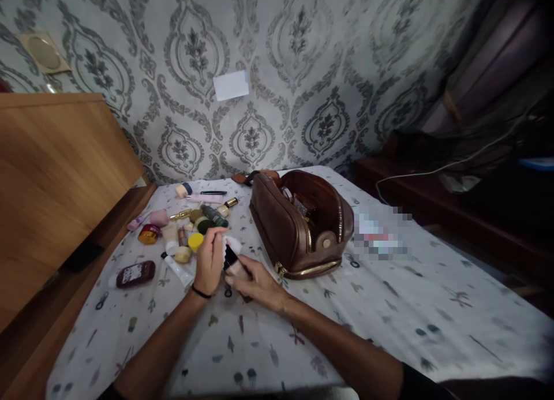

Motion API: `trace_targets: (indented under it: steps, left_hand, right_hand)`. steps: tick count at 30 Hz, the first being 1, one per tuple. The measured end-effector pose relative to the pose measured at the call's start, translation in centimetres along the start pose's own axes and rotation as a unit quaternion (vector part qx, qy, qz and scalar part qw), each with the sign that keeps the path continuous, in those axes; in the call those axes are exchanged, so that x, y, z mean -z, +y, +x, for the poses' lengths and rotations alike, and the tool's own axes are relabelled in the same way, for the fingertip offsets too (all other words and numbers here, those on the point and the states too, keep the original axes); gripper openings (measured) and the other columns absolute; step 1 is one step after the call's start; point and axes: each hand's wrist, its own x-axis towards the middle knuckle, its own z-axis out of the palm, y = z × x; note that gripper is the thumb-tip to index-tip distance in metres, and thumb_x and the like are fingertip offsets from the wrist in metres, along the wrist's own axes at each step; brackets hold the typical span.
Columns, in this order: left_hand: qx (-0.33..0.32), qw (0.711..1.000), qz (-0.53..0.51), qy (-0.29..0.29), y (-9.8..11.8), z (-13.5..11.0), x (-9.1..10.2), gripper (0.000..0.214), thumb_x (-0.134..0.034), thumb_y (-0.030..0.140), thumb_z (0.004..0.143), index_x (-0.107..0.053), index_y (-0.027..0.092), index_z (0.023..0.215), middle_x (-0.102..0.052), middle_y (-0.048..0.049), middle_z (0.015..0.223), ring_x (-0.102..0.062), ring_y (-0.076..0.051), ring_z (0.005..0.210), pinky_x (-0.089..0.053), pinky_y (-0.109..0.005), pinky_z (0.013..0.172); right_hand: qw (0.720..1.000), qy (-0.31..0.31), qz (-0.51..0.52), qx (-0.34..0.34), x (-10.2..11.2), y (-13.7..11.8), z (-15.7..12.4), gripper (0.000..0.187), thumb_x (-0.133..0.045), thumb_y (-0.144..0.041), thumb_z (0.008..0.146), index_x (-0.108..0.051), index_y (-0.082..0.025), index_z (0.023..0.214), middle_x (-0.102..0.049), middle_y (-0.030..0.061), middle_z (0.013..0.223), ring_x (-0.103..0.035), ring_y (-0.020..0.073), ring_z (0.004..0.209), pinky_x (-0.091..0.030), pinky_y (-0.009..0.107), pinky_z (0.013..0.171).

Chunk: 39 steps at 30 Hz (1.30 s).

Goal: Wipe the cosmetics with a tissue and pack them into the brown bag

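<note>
My right hand [262,284] is closed around a small beige bottle [237,269] with a black cap, probably foundation. Its capped end tilts up toward my left hand [210,261], which has a dark band at the wrist. A crumpled white tissue [232,244] is pinched in the left fingers and pressed to the cap. Just beyond the hands stands a brown leather toiletry bag [277,232], unzipped, with several small items inside. Close by on the left lie a yellow-lidded jar [195,241] and a white tube [178,269].
Several cosmetics are scattered at the left, among them a dark red bottle [135,274], an amber jar [149,234] and a green bottle [214,215]. A wooden cabinet [56,186] borders the left side. A blurred-out item [378,234] lies right of the bag on the patterned cloth [389,313].
</note>
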Motion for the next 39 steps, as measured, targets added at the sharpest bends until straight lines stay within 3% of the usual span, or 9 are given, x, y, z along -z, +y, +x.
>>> trace_targets:
  steps: [3, 7, 13, 16, 21, 25, 30, 36, 39]
  left_hand:
    - [0.036, 0.997, -0.063, 0.014, -0.3, 0.6, 0.3, 0.030, -0.039, 0.041, 0.098, -0.059, 0.019, 0.100, -0.061, 0.0006, 0.069, -0.057, -0.015, 0.065, -0.044, -0.026, 0.063]
    - [0.049, 0.993, -0.105, 0.011, -0.4, 0.7, 0.2, 0.028, -0.042, 0.042, 0.096, -0.059, 0.019, 0.101, -0.063, -0.0001, 0.074, -0.059, -0.015, 0.068, -0.046, -0.026, 0.065]
    - [-0.082, 0.996, 0.016, 0.035, 0.5, 0.1, 0.1, 0.023, -0.040, 0.031, 0.097, -0.058, 0.019, 0.106, -0.060, -0.0068, 0.103, -0.057, -0.020, 0.101, -0.045, -0.034, 0.093]
    - [-0.149, 0.986, 0.079, -0.016, 0.6, -0.3, 0.0, 0.027, -0.043, 0.028, 0.096, -0.053, 0.019, 0.119, -0.055, -0.0111, 0.117, -0.052, -0.022, 0.114, -0.042, -0.039, 0.100]
    - [-0.169, 0.972, 0.131, -0.098, -0.1, -0.7, -0.5, 0.039, -0.047, 0.028, 0.095, -0.043, 0.019, 0.133, -0.050, -0.0145, 0.128, -0.048, -0.026, 0.123, -0.040, -0.045, 0.104]
    - [-0.108, 0.982, 0.117, -0.100, -0.5, -0.6, -0.7, 0.033, -0.045, 0.030, 0.095, -0.048, 0.019, 0.127, -0.061, -0.0084, 0.104, -0.059, -0.022, 0.100, -0.047, -0.039, 0.092]
    - [0.009, 0.997, 0.043, -0.064, -0.4, 0.1, -0.1, 0.027, -0.039, 0.033, 0.096, -0.057, 0.019, 0.111, -0.061, -0.0009, 0.077, -0.059, -0.016, 0.073, -0.046, -0.028, 0.070]
    - [0.159, 0.975, -0.151, -0.046, -1.3, 1.0, 0.1, 0.023, -0.052, 0.038, 0.086, -0.063, 0.020, 0.094, -0.057, 0.0032, 0.064, -0.050, -0.012, 0.056, -0.038, -0.021, 0.053]
    - [0.203, 0.948, -0.237, -0.056, -1.2, 1.1, -0.1, 0.024, -0.058, 0.041, 0.081, -0.064, 0.019, 0.088, -0.058, 0.0030, 0.063, -0.050, -0.012, 0.055, -0.036, -0.020, 0.051]
  right_hand:
    - [0.999, -0.013, 0.039, -0.029, -0.3, 0.0, -0.1, 0.026, -0.069, -0.033, 0.072, -0.059, -0.018, 0.091, -0.049, -0.0031, 0.072, -0.045, 0.0121, 0.063, -0.036, 0.023, 0.055]
    - [0.997, 0.012, 0.067, -0.044, -0.4, 0.2, 0.1, 0.034, -0.069, -0.034, 0.072, -0.060, -0.020, 0.102, -0.054, -0.0032, 0.074, -0.048, 0.0114, 0.056, -0.041, 0.024, 0.052]
    - [0.983, 0.119, -0.138, 0.008, -0.2, 0.0, 0.0, 0.053, -0.068, -0.024, 0.070, -0.057, -0.020, 0.122, -0.069, 0.0068, 0.108, -0.064, 0.0246, 0.098, -0.049, 0.037, 0.088]
    - [0.974, 0.124, -0.189, 0.027, -0.4, -0.3, -0.2, 0.053, -0.064, -0.021, 0.075, -0.054, -0.020, 0.126, -0.067, 0.0107, 0.119, -0.064, 0.0260, 0.106, -0.047, 0.039, 0.093]
    - [0.952, 0.128, -0.276, -0.010, -0.7, 0.1, -0.4, 0.036, -0.060, -0.024, 0.079, -0.057, -0.014, 0.113, -0.071, 0.0134, 0.102, -0.068, 0.0273, 0.090, -0.051, 0.037, 0.079]
    - [0.943, 0.107, -0.314, 0.006, -0.7, 0.7, -0.4, 0.047, -0.062, -0.023, 0.079, -0.053, -0.013, 0.124, -0.068, 0.0164, 0.115, -0.067, 0.0298, 0.100, -0.050, 0.040, 0.085]
    - [0.953, 0.072, -0.294, 0.030, -0.8, 0.6, -0.5, 0.059, -0.063, -0.019, 0.076, -0.047, -0.017, 0.133, -0.064, 0.0140, 0.125, -0.064, 0.0287, 0.109, -0.048, 0.040, 0.092]
    - [0.977, 0.072, -0.199, -0.005, -0.5, -0.3, -0.8, 0.056, -0.061, -0.023, 0.077, -0.041, -0.018, 0.129, -0.066, 0.0034, 0.090, -0.061, 0.0197, 0.074, -0.048, 0.033, 0.071]
    - [0.991, 0.077, -0.113, 0.014, -0.4, -0.2, -0.7, 0.046, -0.061, -0.029, 0.079, -0.044, -0.021, 0.121, -0.061, 0.0002, 0.085, -0.057, 0.0172, 0.073, -0.045, 0.029, 0.068]
